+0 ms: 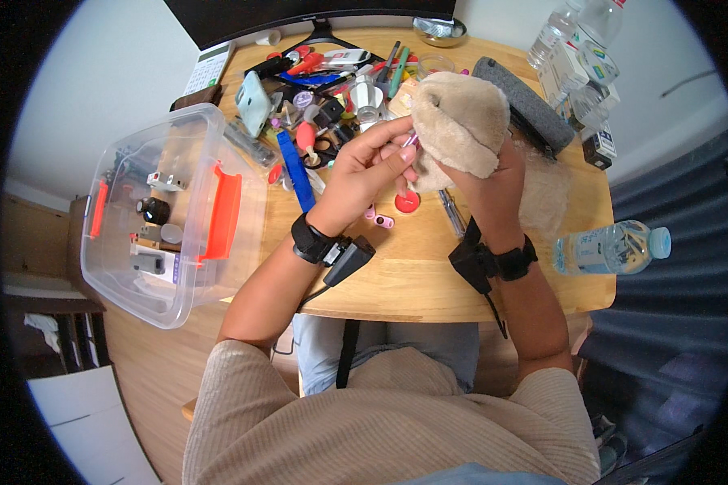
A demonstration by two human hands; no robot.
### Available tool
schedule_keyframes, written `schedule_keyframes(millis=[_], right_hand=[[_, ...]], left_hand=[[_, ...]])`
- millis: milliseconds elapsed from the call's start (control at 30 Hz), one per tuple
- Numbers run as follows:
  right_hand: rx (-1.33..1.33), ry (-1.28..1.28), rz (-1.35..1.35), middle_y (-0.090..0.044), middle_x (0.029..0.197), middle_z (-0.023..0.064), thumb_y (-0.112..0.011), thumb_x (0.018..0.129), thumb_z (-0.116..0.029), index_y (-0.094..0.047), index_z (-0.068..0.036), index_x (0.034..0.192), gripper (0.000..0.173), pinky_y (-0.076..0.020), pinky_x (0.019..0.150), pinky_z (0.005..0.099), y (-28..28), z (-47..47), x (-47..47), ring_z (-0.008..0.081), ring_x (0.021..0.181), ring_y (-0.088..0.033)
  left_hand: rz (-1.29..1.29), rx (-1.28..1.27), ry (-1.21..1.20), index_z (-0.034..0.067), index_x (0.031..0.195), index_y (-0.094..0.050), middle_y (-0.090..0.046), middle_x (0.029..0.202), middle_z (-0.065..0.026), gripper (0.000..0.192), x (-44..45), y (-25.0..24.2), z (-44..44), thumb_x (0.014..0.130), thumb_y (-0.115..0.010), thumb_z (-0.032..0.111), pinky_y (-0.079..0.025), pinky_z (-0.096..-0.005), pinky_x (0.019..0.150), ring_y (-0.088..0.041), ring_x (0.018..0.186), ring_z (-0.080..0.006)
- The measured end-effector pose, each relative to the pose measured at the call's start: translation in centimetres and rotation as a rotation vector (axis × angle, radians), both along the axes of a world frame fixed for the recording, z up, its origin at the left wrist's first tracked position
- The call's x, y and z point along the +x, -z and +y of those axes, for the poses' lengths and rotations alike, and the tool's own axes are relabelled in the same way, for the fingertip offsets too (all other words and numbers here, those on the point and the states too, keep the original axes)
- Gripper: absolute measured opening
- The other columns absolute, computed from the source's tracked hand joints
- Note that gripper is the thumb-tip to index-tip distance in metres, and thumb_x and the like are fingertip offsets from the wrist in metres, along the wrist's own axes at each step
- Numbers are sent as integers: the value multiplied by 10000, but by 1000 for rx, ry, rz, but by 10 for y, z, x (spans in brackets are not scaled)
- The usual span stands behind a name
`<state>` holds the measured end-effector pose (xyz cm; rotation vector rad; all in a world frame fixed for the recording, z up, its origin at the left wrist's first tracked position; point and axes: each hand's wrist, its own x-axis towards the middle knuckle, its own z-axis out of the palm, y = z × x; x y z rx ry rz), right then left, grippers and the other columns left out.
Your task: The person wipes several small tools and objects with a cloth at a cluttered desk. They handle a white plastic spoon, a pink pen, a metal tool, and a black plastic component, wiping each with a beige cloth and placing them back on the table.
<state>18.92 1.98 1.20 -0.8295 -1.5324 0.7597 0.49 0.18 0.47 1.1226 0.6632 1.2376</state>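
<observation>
A beige plush fabric item (461, 118), its exact kind unclear, is raised over the right half of the wooden table. My right hand (491, 182) grips it from below and the right, with part of the fingers hidden behind the plush. My left hand (382, 160) is at its left edge and pinches a small purple stick-like object (411, 140) between thumb and fingers. Below the hands lie a red round tealight candle (407, 202), a small pink item (384, 222) and some slim metallic pens or tools (452, 212).
A clear plastic bin (188, 303) with orange latches stands at the left. Behind my hands spreads a pile of small articles, with a blue strip (295, 173) beside it. A grey fabric case (525, 106) and a water bottle (613, 247) lie at the right.
</observation>
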Motion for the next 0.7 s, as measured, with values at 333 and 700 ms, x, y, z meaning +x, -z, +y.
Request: schedule_keyframes(millis=[333,700], right_hand=[[-41,205,299,-655,1168,91,-820,737,-22,-585,-6,1196,516,-523,889,295,0,8,11,161,1051,-628],[-27,156,160,-648,1171,81,-809,749,-19,-571,-16,1208,517,-509,899,295,-1,5,6,165,1062,-622]], left_hand=[[92,91,48,42,1413,-453,-632,1146,-79,413,4,-2,0,1010,-507,117,-506,-211,647,-587,758,-70],[27,51,162,25,1449,-396,-628,1125,-123,421,4,-4,-3,1051,-395,162,-428,-192,501,-482,564,-73]])
